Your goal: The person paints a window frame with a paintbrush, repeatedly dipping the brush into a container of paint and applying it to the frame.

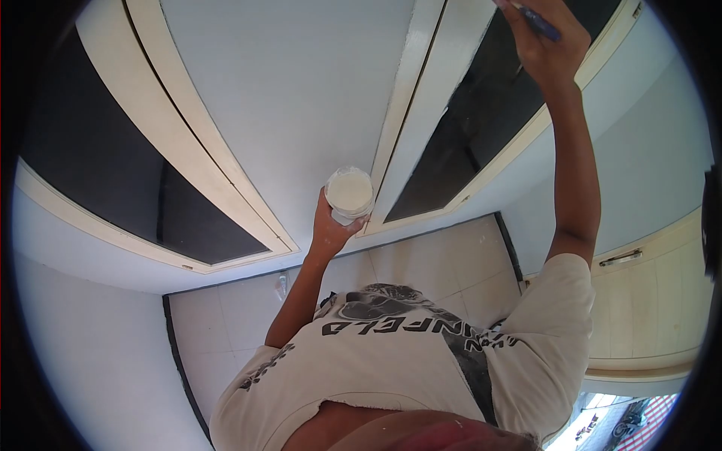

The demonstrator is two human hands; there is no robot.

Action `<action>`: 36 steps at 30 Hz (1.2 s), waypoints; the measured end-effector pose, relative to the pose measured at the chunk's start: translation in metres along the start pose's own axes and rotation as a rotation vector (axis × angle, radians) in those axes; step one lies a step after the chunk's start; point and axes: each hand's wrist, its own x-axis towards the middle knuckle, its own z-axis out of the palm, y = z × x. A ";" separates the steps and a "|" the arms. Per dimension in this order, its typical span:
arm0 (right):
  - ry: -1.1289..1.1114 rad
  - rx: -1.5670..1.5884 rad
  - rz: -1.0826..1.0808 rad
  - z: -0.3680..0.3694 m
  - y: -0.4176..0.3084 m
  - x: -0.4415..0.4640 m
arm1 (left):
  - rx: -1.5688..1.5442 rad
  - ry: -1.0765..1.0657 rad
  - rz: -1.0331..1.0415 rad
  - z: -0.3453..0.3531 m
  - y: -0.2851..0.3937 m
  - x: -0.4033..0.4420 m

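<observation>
My left hand (335, 229) is wrapped round a small tub (350, 190) of cream-white paint, held in front of the wall between two windows. The tub is open at the top and smeared with paint on its sides. Raised at the top right, my right hand (547, 41) grips a brush by its dark blue handle (540, 24). The far end of the brush lies outside the view. Behind this hand are the dark glass (481, 113) and the pale frame (421, 120) of the right window.
The left window has dark glass (98, 150) and a cream frame (180, 128). Pale floor tiles (406, 263) with a dark skirting edge lie below. A small clear object (282, 286) stands by the wall. At the right is a cream door (647, 301) with a metal handle.
</observation>
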 end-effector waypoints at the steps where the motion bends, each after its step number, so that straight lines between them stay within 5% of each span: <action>1: -0.007 -0.091 -0.023 -0.002 0.010 -0.031 | -0.006 0.006 -0.003 0.000 0.000 0.000; 7: -0.333 0.207 0.144 0.010 -0.071 -0.099 | -0.035 0.006 -0.020 -0.001 0.003 -0.002; 11: -0.499 0.273 0.261 0.001 -0.058 -0.064 | 0.012 -0.001 -0.036 -0.003 -0.003 -0.003; 16: -0.010 0.075 0.041 -0.004 -0.004 -0.008 | -0.004 -0.017 -0.018 -0.003 0.000 -0.001; 19: -0.007 -0.014 -0.065 -0.001 -0.007 -0.042 | -0.029 -0.022 -0.035 -0.003 0.003 -0.001; 27: -0.351 0.425 0.485 0.007 -0.067 -0.104 | -0.035 -0.012 -0.012 -0.003 0.008 -0.001; 36: 0.099 0.055 0.051 -0.009 -0.006 -0.028 | -0.005 -0.010 -0.004 -0.006 0.000 -0.001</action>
